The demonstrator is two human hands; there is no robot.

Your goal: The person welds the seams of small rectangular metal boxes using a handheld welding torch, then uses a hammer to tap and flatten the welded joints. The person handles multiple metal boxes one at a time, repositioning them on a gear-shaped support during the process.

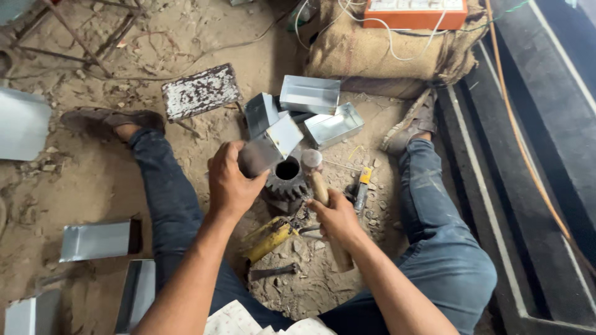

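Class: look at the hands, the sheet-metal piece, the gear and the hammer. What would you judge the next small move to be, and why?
Probably a short hammer tap on the sheet-metal piece. The left hand holds that piece on top of the toothed gear, which seems to serve as an anvil, while the right hand grips the wooden-handled hammer with its head raised right beside the metal.

You sit on a bare dirt floor (81, 186) strewn with small stones, with a dark toothed gear (287, 183) standing on it between your legs and a yellow tool (268, 240) and a small dark hammer (273, 271) lying just in front of you. Folded sheet-metal boxes (310, 108) lie in a cluster beyond the gear, beside a small paint-flecked stool (200, 92). More sheet-metal pieces (99, 240) lie on the ground to your left, and a burlap sack (385, 49) rests at the far side.
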